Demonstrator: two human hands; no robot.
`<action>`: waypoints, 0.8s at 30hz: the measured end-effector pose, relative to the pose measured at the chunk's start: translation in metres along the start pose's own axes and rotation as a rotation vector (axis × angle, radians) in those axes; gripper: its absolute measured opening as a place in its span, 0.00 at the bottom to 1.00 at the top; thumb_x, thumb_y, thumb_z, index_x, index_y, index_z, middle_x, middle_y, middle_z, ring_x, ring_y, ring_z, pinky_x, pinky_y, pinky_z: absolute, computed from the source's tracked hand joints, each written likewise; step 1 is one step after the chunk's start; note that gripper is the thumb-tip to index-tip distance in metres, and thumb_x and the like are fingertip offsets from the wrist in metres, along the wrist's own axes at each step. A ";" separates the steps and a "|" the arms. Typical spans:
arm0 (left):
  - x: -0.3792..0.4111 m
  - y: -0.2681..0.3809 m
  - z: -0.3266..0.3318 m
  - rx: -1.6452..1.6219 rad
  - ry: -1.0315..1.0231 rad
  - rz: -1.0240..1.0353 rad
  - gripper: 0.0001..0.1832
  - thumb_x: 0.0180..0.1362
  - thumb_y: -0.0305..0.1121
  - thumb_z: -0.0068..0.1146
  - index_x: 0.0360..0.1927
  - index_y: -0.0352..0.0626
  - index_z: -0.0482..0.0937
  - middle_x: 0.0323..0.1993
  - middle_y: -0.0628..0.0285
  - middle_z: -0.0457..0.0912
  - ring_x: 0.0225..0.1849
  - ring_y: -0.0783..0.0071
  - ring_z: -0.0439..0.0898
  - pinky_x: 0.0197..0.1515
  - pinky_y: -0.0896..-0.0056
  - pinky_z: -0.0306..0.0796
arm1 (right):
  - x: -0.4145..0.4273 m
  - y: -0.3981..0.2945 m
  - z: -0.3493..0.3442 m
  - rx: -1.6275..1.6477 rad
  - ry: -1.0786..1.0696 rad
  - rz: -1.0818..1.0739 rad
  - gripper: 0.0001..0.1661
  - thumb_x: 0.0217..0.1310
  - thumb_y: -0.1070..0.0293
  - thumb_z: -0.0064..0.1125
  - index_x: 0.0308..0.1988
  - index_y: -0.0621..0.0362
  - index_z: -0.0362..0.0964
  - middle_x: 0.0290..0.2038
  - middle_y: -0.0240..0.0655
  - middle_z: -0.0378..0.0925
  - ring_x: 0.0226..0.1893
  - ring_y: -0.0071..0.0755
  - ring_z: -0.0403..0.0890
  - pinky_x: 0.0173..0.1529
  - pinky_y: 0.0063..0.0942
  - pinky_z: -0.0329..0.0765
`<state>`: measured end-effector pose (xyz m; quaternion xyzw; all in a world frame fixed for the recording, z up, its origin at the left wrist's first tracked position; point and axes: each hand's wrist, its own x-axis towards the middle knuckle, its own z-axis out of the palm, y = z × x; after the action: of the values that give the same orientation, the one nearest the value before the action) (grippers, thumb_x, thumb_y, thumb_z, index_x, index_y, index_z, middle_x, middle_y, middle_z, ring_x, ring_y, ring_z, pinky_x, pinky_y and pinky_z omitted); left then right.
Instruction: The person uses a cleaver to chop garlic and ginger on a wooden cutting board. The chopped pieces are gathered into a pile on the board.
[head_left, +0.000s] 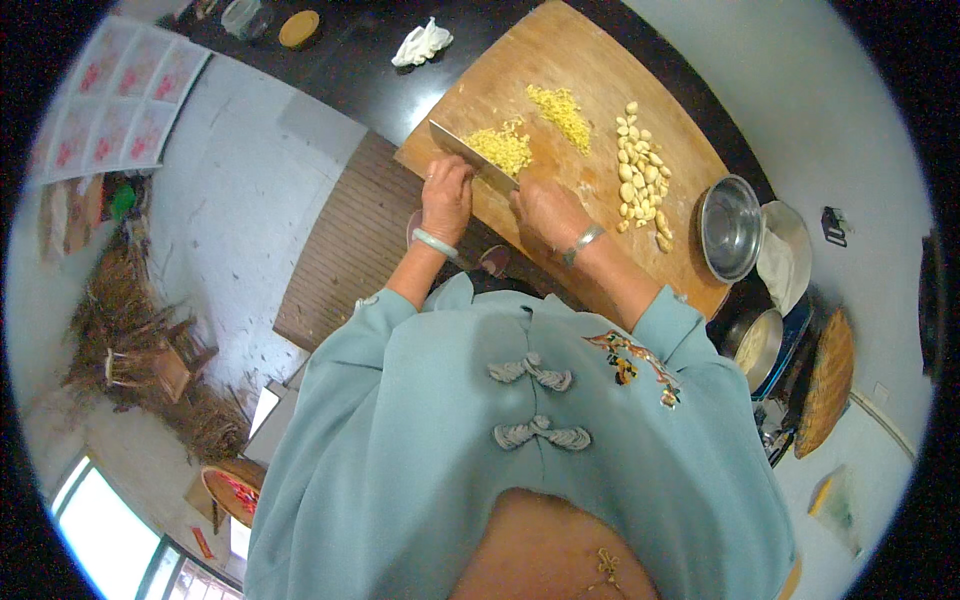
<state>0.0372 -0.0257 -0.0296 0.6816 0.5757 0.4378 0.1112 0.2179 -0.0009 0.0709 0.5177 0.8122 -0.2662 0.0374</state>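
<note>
My right hand (553, 210) grips the handle end of a kitchen cleaver (480, 161), whose handle is hidden in the fist. The blade slants up and left over a wooden cutting board (600, 56). My left hand (448, 196) rests against the near side of the blade, its fingertips partly hidden. Just beyond the blade lies a heap of finely chopped yellow bits (504, 146). A second chopped heap (562, 116) sits farther back. To the right, whole cream-coloured pieces (639, 176), apparently peeled garlic cloves, are spread in a long group.
A steel bowl (729, 229) stands at the board's right edge, with a pale container (784, 255) and a pan (759, 349) beside it. On the dark table (337, 79) are a crumpled white cloth (422, 43), a round lid (299, 29) and a clear jar (244, 18).
</note>
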 end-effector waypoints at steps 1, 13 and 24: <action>0.001 0.001 0.000 -0.017 0.007 -0.014 0.07 0.52 0.18 0.58 0.35 0.38 0.77 0.39 0.52 0.77 0.44 0.50 0.75 0.46 0.57 0.72 | 0.003 -0.001 -0.006 0.022 -0.012 -0.002 0.11 0.59 0.70 0.52 0.36 0.67 0.73 0.30 0.56 0.80 0.34 0.60 0.83 0.37 0.50 0.80; 0.002 0.011 -0.010 -0.113 0.013 -0.115 0.07 0.55 0.21 0.57 0.38 0.38 0.77 0.37 0.52 0.78 0.42 0.48 0.76 0.49 0.56 0.71 | 0.004 0.004 0.001 0.101 0.005 0.056 0.15 0.61 0.64 0.53 0.36 0.66 0.76 0.31 0.58 0.79 0.34 0.62 0.82 0.41 0.52 0.78; 0.024 0.012 -0.009 -0.071 0.064 -0.145 0.12 0.58 0.20 0.52 0.46 0.37 0.77 0.46 0.50 0.78 0.48 0.49 0.76 0.53 0.57 0.71 | -0.006 0.029 -0.040 0.115 0.122 0.128 0.17 0.66 0.60 0.51 0.37 0.67 0.68 0.26 0.58 0.76 0.31 0.63 0.79 0.38 0.53 0.74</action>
<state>0.0379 -0.0118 -0.0050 0.6193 0.6110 0.4703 0.1482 0.2547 0.0219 0.0955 0.5850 0.7617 -0.2774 -0.0247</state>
